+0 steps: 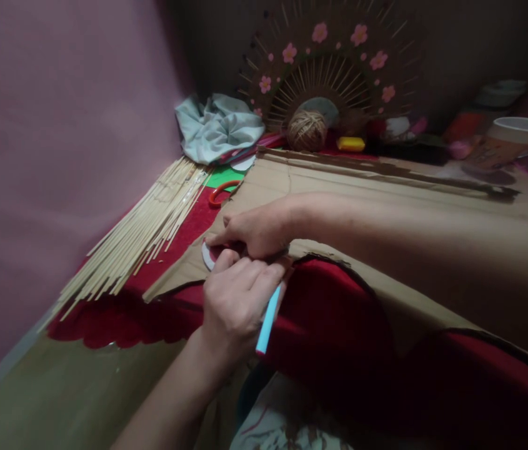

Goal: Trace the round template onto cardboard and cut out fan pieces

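My left hand point(240, 297) is closed around a light-blue pen point(268, 322), whose rear end sticks out toward me. The pen's other end is hidden between my hands. My right hand point(261, 231) reaches across from the right, just beyond the left, with its index finger pressing on a small white-edged, reddish rounded piece point(207, 256). That piece lies on a brown cardboard sheet point(254, 194), mostly covered by my fingers. Dark red scalloped shapes with black edges point(329, 287) lie along the near side of the cardboard.
Many thin bamboo sticks point(137, 231) lie at the left by the pink wall. Orange-handled scissors point(221, 194), a grey-blue cloth point(221, 128), a twine ball point(307, 130), a yellow block point(351, 144) and a cup point(507, 144) sit farther back. A flowered fan point(324, 62) stands behind.
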Demonstrator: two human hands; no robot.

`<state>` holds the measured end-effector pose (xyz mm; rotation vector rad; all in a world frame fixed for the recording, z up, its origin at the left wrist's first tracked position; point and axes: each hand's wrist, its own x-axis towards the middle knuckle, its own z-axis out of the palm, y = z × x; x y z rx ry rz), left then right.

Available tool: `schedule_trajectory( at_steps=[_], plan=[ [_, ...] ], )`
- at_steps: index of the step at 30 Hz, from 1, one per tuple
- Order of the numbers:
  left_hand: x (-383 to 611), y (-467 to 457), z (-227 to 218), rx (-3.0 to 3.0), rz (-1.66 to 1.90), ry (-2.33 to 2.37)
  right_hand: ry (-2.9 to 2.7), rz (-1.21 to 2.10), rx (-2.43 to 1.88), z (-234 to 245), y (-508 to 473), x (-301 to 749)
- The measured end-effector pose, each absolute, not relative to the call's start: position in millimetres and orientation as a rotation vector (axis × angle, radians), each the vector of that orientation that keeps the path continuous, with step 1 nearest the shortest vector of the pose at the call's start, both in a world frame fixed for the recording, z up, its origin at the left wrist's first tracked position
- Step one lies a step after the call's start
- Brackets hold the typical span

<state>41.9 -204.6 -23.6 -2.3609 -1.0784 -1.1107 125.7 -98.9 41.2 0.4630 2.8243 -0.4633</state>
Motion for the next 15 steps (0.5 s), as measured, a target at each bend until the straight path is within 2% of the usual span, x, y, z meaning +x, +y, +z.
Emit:
schedule_trajectory(
  at_steps=[15],
  plan=[
    [48.6,-214.0,-22.8,-2.376,-0.931,-1.072,2.876,-0.448,0.524,33.2,-97.5,127.0]
  ],
)
